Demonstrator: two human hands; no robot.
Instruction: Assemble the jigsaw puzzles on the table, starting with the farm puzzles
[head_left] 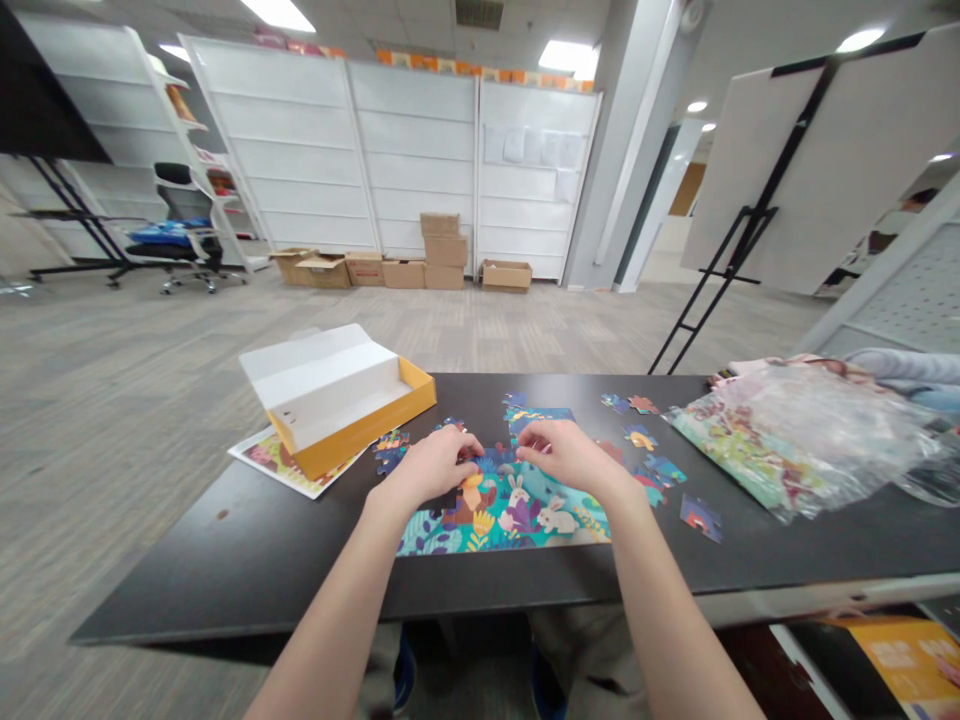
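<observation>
A partly joined jigsaw puzzle (517, 510) with rabbits, a fox and flowers lies near the table's front edge. My left hand (439, 462) is at its upper left edge, fingers curled and thumb close to the fingertips. Across a small gap, my right hand (561, 455) bends over the puzzle's upper part, fingers and thumb drawn together. Whatever lies between the fingertips of either hand is hidden or too small to make out. Behind the hands is another joined puzzle section (559, 414). Loose puzzle pieces lie to the left (390, 452) and right (664, 470).
An open yellow box (367, 425) rests on a printed sheet (259, 455) at the left. Clear plastic bags (817, 430) cover the table's right side. The black table (247, 570) has its front edge close to my body. Cardboard boxes (446, 277) line the far shelving.
</observation>
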